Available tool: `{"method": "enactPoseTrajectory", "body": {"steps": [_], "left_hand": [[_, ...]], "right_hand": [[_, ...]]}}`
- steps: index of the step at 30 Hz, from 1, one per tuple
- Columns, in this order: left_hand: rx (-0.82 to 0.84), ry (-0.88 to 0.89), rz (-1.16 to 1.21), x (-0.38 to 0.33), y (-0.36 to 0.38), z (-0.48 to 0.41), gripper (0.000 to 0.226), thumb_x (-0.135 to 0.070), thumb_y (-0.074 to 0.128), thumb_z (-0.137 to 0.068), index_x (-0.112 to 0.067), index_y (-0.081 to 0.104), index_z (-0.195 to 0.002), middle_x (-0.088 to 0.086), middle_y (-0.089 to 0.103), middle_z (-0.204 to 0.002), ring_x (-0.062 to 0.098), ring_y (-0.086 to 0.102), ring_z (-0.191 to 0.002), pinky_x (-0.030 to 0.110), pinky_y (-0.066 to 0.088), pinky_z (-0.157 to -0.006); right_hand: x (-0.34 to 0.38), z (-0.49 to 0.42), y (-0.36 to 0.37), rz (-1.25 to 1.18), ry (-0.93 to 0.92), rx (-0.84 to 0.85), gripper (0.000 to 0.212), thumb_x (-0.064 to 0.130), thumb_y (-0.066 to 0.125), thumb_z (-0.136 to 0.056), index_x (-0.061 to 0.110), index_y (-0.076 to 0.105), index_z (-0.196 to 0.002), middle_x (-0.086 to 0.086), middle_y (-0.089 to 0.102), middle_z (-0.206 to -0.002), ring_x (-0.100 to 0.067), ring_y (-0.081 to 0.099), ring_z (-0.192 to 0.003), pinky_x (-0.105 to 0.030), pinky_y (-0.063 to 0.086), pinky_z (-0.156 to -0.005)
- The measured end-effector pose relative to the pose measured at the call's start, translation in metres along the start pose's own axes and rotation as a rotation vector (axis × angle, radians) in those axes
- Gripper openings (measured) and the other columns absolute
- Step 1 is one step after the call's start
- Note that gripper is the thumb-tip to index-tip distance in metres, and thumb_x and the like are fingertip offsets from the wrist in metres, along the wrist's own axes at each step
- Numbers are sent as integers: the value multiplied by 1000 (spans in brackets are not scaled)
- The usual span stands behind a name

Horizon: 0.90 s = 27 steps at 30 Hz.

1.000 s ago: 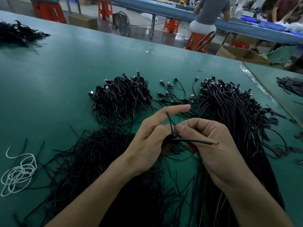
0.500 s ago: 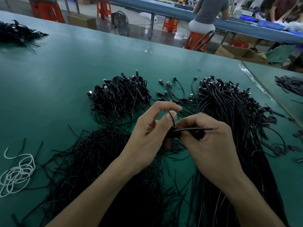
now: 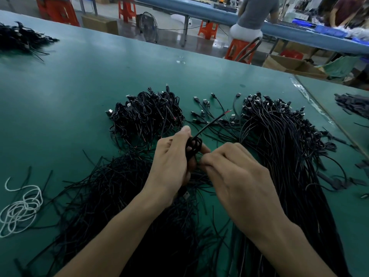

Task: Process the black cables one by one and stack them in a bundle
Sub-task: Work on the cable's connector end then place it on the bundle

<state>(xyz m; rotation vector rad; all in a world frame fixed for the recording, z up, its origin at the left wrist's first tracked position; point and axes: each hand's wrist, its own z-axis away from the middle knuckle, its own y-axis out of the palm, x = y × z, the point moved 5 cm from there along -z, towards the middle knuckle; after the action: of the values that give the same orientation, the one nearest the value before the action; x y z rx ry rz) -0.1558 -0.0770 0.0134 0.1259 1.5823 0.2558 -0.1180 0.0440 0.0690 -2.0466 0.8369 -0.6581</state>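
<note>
So the left hand (image 3: pixel 171 162) pinches the looped cable (image 3: pixel 194 146), the right hand (image 3: pixel 235 176) pinches its lower part; loose end (image 3: pixel 215 119) sticks up-right, coiled pile (image 3: pixel 145 114) sits forward-left, nearer the left.

head view | faces forward, down | close over table (image 3: pixel 83 82) | edges seemingly warped

the coiled cable's (image 3: pixel 194 145) lower part is hidden between left grip (image 3: pixel 171 162) and right grip (image 3: pixel 239 176), whose fingertips are curled out of view. the long cable pile (image 3: pixel 289 156) is cut off by the lower edge, the white cord (image 3: pixel 22 206) by the left.
</note>
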Motion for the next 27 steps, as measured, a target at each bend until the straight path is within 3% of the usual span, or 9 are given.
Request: {"method": "enactPoseTrajectory", "body": {"steps": [2, 4, 9, 13, 16, 19, 22, 24, 27], "left_hand": [[30, -21, -14, 2, 2, -1, 62, -43, 40, -105, -10, 50, -53, 2, 32, -49, 12, 23, -35, 20, 23, -37], [91, -14, -56, 2, 6, 0, 61, -45, 40, -105, -9, 39, -56, -1, 27, -48, 13, 20, -37, 21, 21, -40], [209, -221, -165, 12, 9, 8, 60, -63, 42, -97, -11, 51, -70, 0, 31, -52, 10, 23, -39, 20, 23, -38], [325, -229, -257, 16, 18, 13, 88, -83, 14, -87, -18, 62, -53, 2, 55, -52, 12, 43, -41, 21, 31, -41], [349, -269, -233, 16, 18, 14, 94, -90, 12, -81, -16, 66, -59, 7, 59, -64, 16, 47, -49, 25, 36, -50], [440, -310, -226, 10, 19, 16, 70, -76, 23, -93, -29, 63, -60, -10, 51, -58, 5, 30, -42, 17, 25, -39], [557, -383, -191, 7, 19, 18, 45, -41, 29, -100, -31, 58, -67, -11, 36, -62, 7, 24, -49, 17, 23, -41], [602, -444, -159, 5, 17, 21, 41, -24, 29, -104, -27, 55, -71, -10, 32, -63, 8, 23, -51, 18, 20, -41], [673, -455, -155, 1, 15, 24, 19, -17, 33, -107, -15, 44, -92, -8, 35, -66, 7, 26, -53, 16, 20, -40]], "right_hand": [[5, 0, 2, 87, -93, 10, 4, 8, 68, -91, 11, 70, -90, 1, 59, -86, -17, 52, -79, -32, 50, -62], [7, -1, 3, 157, -167, 18, 7, 6, 71, -88, 12, 68, -90, 0, 58, -87, -17, 50, -80, -29, 43, -66], [5, -6, -4, 185, -344, 58, 6, 7, 68, -88, 12, 68, -91, -2, 63, -101, -22, 57, -98, -32, 40, -83], [-6, -9, -5, 53, -212, 139, 6, 14, 61, -92, 17, 66, -93, 5, 60, -93, -16, 56, -84, -32, 42, -76], [-18, -8, -5, -176, -37, 118, 7, 12, 61, -93, 17, 64, -89, 7, 59, -90, -13, 55, -84, -29, 45, -78], [-29, -6, -4, -312, 86, 108, 14, 3, 65, -89, 16, 64, -87, 10, 59, -90, -7, 58, -86, -19, 46, -77], [-34, -5, -5, -356, 127, 93, 16, 4, 69, -88, 18, 63, -84, 11, 57, -95, -4, 57, -84, -8, 42, -74], [-35, -4, -7, -358, 93, 107, 12, 6, 68, -89, 17, 63, -85, 10, 57, -103, -6, 58, -86, -10, 44, -77], [-35, -3, -8, -373, 39, 157, 14, 5, 69, -89, 18, 63, -87, 12, 62, -102, -6, 60, -98, -16, 46, -83]]}}
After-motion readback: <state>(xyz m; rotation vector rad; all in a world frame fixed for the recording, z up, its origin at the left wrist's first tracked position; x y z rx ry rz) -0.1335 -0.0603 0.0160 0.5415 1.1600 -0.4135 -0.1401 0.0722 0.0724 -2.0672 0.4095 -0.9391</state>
